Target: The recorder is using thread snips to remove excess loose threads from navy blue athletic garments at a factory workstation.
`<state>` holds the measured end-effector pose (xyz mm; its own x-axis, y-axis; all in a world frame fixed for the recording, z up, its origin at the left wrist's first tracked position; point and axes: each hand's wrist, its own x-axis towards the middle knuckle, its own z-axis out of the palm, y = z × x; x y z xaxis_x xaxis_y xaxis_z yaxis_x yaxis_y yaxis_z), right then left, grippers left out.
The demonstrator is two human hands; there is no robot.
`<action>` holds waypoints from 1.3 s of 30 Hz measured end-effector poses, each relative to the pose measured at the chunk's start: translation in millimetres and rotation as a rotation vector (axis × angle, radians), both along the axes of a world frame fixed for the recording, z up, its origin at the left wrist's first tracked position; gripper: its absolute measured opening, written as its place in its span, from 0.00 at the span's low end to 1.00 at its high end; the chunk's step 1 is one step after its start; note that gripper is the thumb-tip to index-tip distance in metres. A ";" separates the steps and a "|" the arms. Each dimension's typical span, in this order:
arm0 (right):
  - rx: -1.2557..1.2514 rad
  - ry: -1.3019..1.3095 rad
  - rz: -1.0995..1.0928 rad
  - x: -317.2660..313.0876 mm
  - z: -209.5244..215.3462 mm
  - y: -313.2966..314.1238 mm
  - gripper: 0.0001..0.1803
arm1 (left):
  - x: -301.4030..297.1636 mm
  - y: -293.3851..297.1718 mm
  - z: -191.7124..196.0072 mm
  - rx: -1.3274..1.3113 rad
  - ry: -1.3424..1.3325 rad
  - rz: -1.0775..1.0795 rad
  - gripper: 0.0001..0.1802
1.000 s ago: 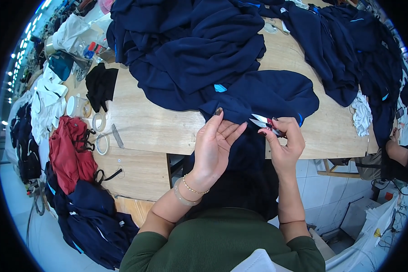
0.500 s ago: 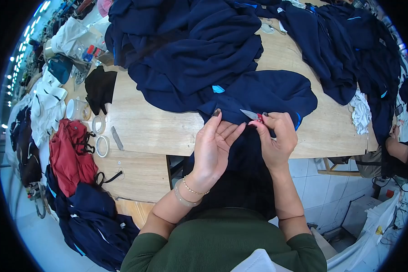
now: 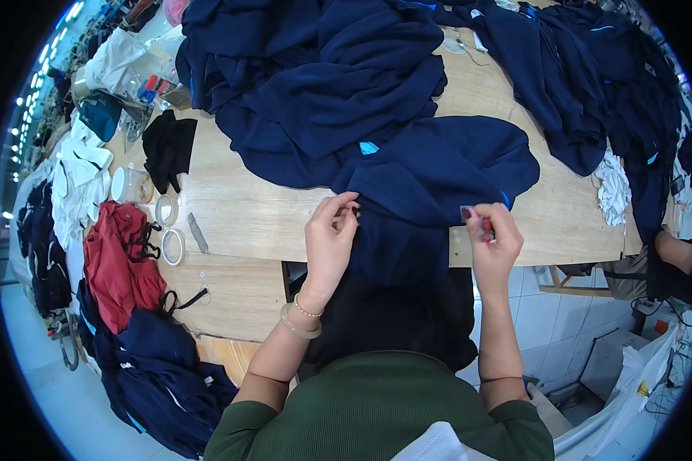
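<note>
A navy garment [image 3: 430, 169] with small light-blue patches lies spread in front of me, its near edge hanging over the table's front. My left hand [image 3: 332, 223], wearing bracelets at the wrist, pinches the left end of that edge between thumb and fingertips. My right hand [image 3: 498, 234] is at the right end of the edge, fingers curled round a small red-handled cutting tool [image 3: 485, 229]; its blade is mostly hidden. Whether the right fingertips also grip the cloth, I cannot tell.
A big navy garment heap [image 3: 315, 77] covers the table's far side, with more navy garments [image 3: 561, 84] at right. Tape rolls [image 3: 173, 247], a grey blade-like strip [image 3: 197, 233], a black cloth [image 3: 169, 150] and a red garment [image 3: 119, 261] lie left. A person's arm [image 3: 673, 253] shows far right.
My hands have moved apart, left hand leftward and right hand rightward. The left hand has gone from open to pinching the cloth. The tool's pointed blade no longer shows clearly.
</note>
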<state>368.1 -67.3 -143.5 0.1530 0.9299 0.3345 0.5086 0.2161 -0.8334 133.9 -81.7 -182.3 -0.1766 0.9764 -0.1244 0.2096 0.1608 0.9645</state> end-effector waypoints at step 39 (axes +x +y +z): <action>0.049 0.165 0.229 -0.8 16.4 22.6 0.10 | 11.0 24.5 46.5 -0.229 -1.098 -0.082 0.09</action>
